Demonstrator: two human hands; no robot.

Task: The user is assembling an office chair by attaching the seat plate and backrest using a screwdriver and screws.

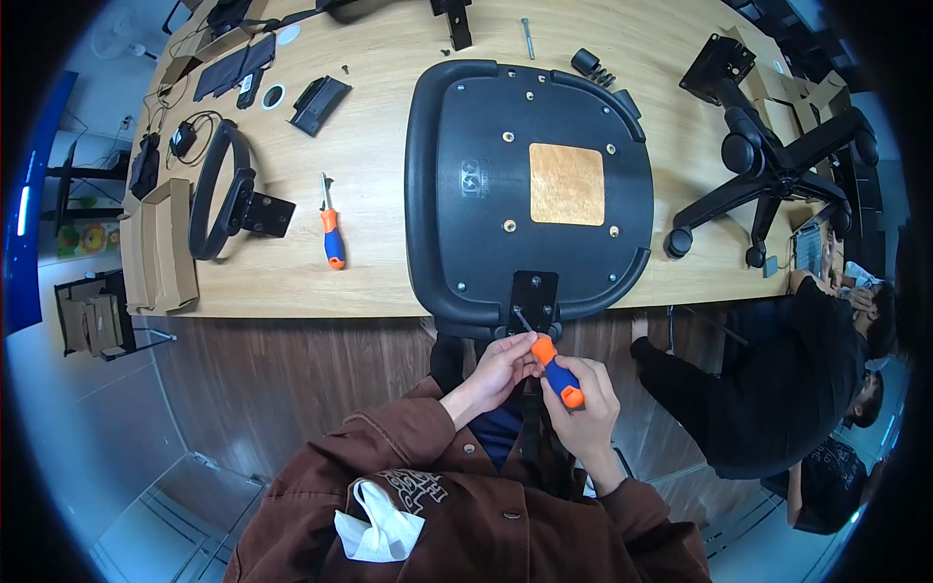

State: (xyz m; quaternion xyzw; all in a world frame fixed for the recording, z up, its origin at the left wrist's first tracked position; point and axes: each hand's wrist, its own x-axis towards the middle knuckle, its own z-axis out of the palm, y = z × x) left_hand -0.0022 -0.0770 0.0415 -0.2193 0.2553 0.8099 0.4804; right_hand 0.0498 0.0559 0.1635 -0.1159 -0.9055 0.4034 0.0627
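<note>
A black chair seat [471, 136] lies underside up on the table, a bare wooden square in its middle. At its near edge sits a black metal bracket [535, 288] with screws in its holes. My right hand [588, 408] is wrapped round the handle of an orange and blue screwdriver [559, 373], whose tip meets the bracket's lower left. My left hand [494, 374] is closed, thumb and fingers pinched at the front of the screwdriver's handle, by its shaft. What lies under those fingers is partly hidden.
Left on the table are another screwdriver [332, 228], a black armrest [225, 194], a black plastic cover [319, 104] and an open cardboard box [163, 248]. A bolt [528, 39] and spring part [592, 68] lie beyond the seat. Right stands a wheeled chair base [768, 165]; people sit nearby.
</note>
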